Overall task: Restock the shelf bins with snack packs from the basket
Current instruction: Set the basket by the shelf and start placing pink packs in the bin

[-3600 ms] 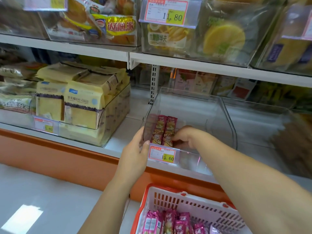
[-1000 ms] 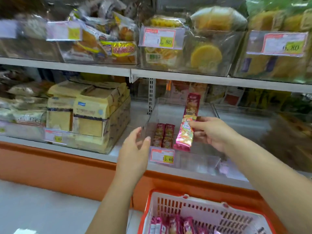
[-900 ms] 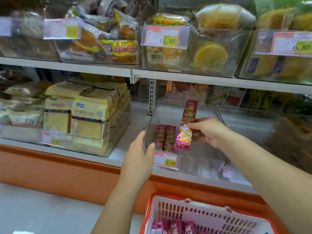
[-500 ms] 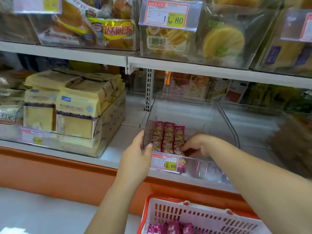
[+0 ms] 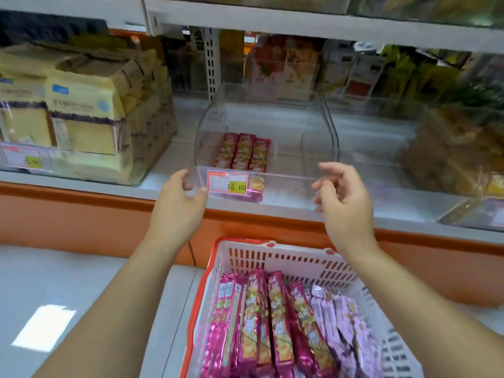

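A clear plastic shelf bin (image 5: 300, 148) on the lower shelf holds three red snack packs (image 5: 242, 152) standing side by side at its left. My left hand (image 5: 180, 200) is at the bin's front left corner beside the price label (image 5: 227, 184), fingers relaxed, holding nothing. My right hand (image 5: 341, 197) hovers empty in front of the bin's right front edge, fingers loosely curled. Below, a white basket with an orange rim (image 5: 272, 255) contains several magenta snack packs (image 5: 261, 323) and several pale purple packs (image 5: 341, 320).
A bin of yellow cake packs (image 5: 81, 115) stands to the left. To the right are another clear bin (image 5: 381, 124) and a bin of brown goods (image 5: 458, 156). An upper shelf board (image 5: 300, 25) overhangs. An orange ledge (image 5: 81, 214) fronts the shelf.
My right hand set a third red pack into the bin and has drawn back out empty. The view has tilted down, showing more of the basket.
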